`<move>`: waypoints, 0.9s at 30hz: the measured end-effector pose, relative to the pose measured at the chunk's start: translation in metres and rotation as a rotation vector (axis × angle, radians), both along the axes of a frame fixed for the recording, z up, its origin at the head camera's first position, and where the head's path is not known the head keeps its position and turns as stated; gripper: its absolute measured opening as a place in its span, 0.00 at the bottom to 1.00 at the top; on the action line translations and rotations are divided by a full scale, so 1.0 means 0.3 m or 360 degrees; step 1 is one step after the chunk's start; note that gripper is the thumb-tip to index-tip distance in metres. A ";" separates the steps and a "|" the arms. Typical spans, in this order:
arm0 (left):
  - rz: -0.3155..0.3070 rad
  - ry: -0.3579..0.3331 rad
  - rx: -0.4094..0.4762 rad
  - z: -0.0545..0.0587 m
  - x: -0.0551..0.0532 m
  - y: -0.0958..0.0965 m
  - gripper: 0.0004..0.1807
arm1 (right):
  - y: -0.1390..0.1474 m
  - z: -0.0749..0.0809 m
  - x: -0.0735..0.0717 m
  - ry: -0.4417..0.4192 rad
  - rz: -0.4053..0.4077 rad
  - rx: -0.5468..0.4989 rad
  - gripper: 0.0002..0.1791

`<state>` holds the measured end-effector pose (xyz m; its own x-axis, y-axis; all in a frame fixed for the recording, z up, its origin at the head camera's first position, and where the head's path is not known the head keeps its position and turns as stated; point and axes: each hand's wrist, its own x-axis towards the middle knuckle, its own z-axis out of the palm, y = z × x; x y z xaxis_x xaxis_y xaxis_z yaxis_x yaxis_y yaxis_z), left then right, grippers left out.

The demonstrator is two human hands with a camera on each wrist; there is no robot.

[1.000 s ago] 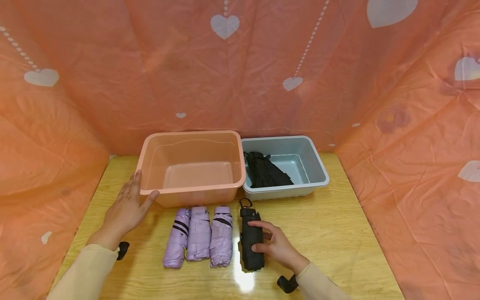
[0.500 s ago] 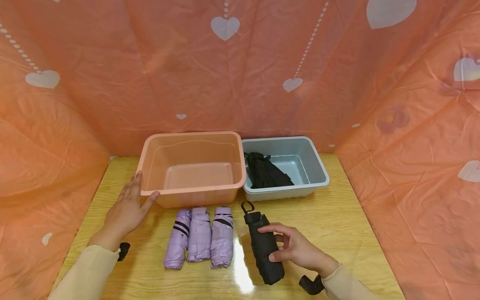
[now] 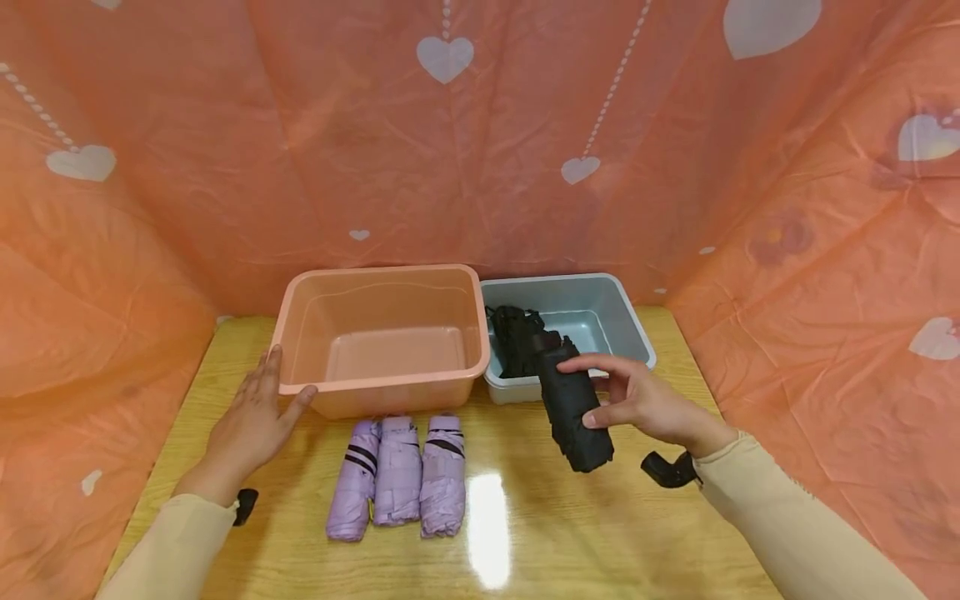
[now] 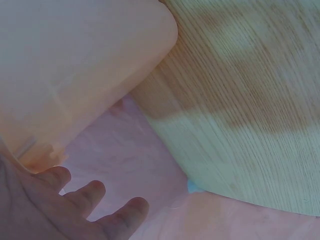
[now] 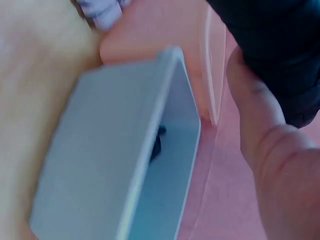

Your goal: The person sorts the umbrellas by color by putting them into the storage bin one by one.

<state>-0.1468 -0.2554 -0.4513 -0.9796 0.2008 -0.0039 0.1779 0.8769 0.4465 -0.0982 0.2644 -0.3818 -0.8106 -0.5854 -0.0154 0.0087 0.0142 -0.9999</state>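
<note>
My right hand (image 3: pixel 637 398) grips a folded black umbrella (image 3: pixel 573 408) across its middle, lifted off the table and tilted, its top end over the front rim of the grey-blue bin (image 3: pixel 637 333). In the right wrist view the same umbrella (image 5: pixel 280 45) fills the upper right corner. Another black umbrella (image 3: pixel 513 342) lies inside that bin, partly hidden behind the held one. At the left, my left hand (image 3: pixel 251 421) rests with spread, straight fingers against the front left corner of the orange bin (image 3: pixel 397 385); the left wrist view shows its fingers (image 4: pixel 122 217) beside the bin wall.
Three folded purple umbrellas, a left one (image 3: pixel 352 483), a middle one (image 3: pixel 397 475) and a right one (image 3: pixel 444 479), lie side by side before the orange bin. The bins stand side by side on the wooden table (image 3: pixel 600 533). Orange cloth (image 3: pixel 525 225) with hearts hangs behind.
The right hand has lifted the black umbrella from the table and carried it up and rightward to the grey-blue bin's front. The left hand has stayed at the orange bin's corner.
</note>
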 end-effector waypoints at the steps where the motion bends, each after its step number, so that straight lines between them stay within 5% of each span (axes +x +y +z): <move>1: 0.0003 -0.0004 -0.0002 -0.001 0.001 -0.001 0.49 | 0.008 0.012 -0.021 -0.0027 -0.0017 0.0016 0.36; 13: 0.0015 -0.0010 -0.0004 0.011 0.011 0.008 0.49 | 0.074 0.064 -0.267 -0.0109 -0.0071 0.0236 0.37; 21: 0.0027 -0.0015 -0.0026 0.011 0.009 0.007 0.49 | 0.124 0.021 -0.435 -0.0217 -0.0128 0.0334 0.37; 27: 0.0027 0.0007 -0.0037 0.007 0.009 0.005 0.49 | 0.146 -0.029 -0.518 -0.0324 -0.0135 0.0425 0.38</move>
